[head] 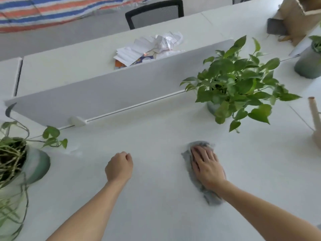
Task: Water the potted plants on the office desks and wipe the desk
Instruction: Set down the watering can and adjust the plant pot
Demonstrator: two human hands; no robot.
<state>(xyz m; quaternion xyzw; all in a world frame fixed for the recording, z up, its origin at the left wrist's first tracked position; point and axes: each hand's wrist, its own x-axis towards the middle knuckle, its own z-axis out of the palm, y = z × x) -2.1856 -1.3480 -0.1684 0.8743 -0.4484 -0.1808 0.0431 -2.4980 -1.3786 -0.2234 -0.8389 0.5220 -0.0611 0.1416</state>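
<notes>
My right hand (206,166) lies flat, fingers together, pressing a grey cloth (211,197) onto the white desk (152,197). My left hand (119,167) rests on the desk to the left of it as a loose fist holding nothing. A leafy green potted plant (238,84) in a grey pot stands behind the cloth, near the divider. A second plant (15,159) with trailing stems sits in a grey-green pot at the left edge. A third pot (307,65) is at the far right. A beige watering can (315,124) shows partly at the right edge.
A grey divider panel (107,91) runs across the desk. Crumpled papers (149,49) lie on the desk beyond it. A black office chair (154,13) stands behind that desk. A cardboard box (295,16) sits at the top right.
</notes>
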